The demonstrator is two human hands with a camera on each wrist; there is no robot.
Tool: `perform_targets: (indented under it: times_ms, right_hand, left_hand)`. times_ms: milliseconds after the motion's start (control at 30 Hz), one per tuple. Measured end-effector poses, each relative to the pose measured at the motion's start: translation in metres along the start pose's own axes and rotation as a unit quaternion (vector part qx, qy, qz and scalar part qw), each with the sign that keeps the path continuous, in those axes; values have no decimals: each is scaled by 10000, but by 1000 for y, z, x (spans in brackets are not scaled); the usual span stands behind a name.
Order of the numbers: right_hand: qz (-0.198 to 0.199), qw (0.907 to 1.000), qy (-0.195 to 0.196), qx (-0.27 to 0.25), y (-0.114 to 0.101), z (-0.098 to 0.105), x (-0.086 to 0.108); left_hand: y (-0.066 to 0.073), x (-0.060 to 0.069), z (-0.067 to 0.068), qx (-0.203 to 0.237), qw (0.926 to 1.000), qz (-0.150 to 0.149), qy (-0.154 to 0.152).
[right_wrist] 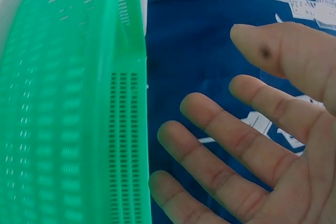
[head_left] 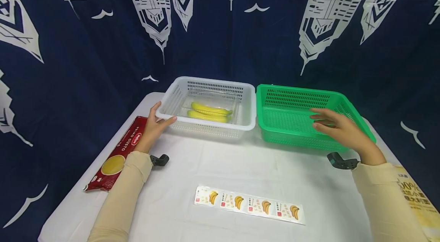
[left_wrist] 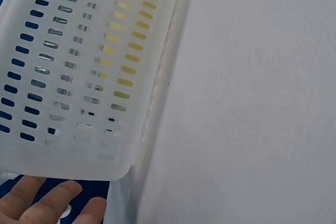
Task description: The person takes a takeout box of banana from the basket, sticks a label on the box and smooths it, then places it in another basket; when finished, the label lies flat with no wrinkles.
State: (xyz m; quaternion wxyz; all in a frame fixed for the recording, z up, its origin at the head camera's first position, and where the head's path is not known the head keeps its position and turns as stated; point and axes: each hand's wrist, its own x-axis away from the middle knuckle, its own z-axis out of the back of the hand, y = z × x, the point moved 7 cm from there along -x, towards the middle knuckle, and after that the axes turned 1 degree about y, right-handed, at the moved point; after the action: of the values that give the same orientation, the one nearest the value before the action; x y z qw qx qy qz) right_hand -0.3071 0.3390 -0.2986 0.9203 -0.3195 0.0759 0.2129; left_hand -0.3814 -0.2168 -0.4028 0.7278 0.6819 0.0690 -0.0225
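Note:
At the front left corner of a white plastic basket (head_left: 206,124) is my left hand (head_left: 152,127), thumb by the front rim and fingers beside the left end. The left wrist view shows its fingertips (left_wrist: 65,188) near the basket's end wall; contact is hard to tell. Inside the basket, yellow bananas (head_left: 209,113) lie in a clear plastic tray (head_left: 233,100). My right hand (head_left: 335,125) hovers over the right part of a green plastic basket (head_left: 292,141), holding nothing. In the right wrist view its fingers (right_wrist: 236,135) are spread and apart from the green wall.
A strip of banana-picture labels (head_left: 249,204) lies on the white tabletop (head_left: 220,165) in front. A dark red packet (head_left: 118,154) is at the left edge, partly behind the left arm. A yellow package (head_left: 416,196) sits at the right edge. Dark blue patterned cloth (head_left: 220,43) hangs behind.

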Motion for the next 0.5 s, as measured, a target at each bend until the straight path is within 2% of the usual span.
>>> perform_targets:
  times_ms: [167, 300, 500]
  right_hand:
    - [35, 9998, -108, -157, -9, -3, -17]
    - [30, 9985, -191, -509, -10, -10, -29]
    - [-221, 9956, -541, -731, -10, -27, -48]
  left_hand:
    - [-2, 1, -2, 201, 9998, 14, 63]
    - [-6, 1, -5, 378, 9991, 163, 74]
    - [-9, 0, -6, 403, 9987, 293, 143]
